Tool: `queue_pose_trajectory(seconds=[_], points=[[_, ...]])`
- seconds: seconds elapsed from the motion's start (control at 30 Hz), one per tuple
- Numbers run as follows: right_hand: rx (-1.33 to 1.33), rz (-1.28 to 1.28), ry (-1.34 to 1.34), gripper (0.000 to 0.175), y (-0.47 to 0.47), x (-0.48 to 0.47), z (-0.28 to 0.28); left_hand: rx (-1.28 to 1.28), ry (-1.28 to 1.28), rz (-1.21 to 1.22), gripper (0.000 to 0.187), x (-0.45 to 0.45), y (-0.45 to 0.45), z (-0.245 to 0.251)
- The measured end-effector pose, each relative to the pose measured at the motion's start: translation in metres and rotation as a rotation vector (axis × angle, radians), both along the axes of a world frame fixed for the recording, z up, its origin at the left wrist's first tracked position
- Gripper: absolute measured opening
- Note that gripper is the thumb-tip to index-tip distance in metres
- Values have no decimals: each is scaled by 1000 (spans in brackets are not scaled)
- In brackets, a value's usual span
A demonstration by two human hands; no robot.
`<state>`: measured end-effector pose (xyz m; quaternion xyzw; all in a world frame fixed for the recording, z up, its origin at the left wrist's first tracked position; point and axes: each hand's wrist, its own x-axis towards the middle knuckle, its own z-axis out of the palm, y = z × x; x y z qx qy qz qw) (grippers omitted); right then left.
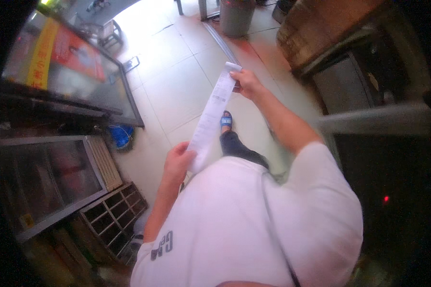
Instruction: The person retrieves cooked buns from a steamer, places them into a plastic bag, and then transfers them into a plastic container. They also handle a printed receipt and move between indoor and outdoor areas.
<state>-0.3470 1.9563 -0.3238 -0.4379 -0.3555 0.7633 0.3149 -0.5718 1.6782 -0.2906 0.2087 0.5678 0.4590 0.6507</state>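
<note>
A long white printed paper slip (212, 114) is stretched between my two hands in front of my shirt. The thumb and fingers of my left hand (176, 161) pinch its near end. My right hand (248, 82) grips the far end, where the strip curls over at the top. The slip bears print and a barcode, too small and blurred to make out. Below it, a foot in a blue slide sandal (226, 121) stands on the tiled floor (179, 82).
On the left stand a glass-sided case (118, 89) with posters and a glass-doored cabinet (57, 179). A blue bag or bucket (121, 136) sits between them, with a metal rack (111, 215) nearer me. A chair (109, 34), grey bin (237, 16) and floor track (221, 41) lie ahead; wooden furniture (319, 32) is right.
</note>
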Motion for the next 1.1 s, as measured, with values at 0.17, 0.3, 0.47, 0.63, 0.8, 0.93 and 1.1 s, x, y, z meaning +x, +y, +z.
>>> queue_pose_trajectory(seconds=[0.17,0.3,0.47,0.63,0.8,0.93,1.1], points=[[-31,4,-29,22,107,-76,-14,-21,-93,155,29,-51,89,14],[37,143,-78,15,205,-103,-31,-2,-111,288,29,-51,151,25],[-36,227,-62,8,322,-193,-10,11,-98,415,30,-101,267,10],[-133,313,-37,7,424,-267,-33,-33,-104,453,33,-165,353,-23],[-27,276,-120,11,545,-341,-41,-70,-98,452,33,-253,470,-33],[86,234,-131,13,617,-400,-30,-95,-71,479,33,-304,545,-17],[162,294,-107,13,702,-486,-18,-75,-24,531,29,-364,624,-14]])
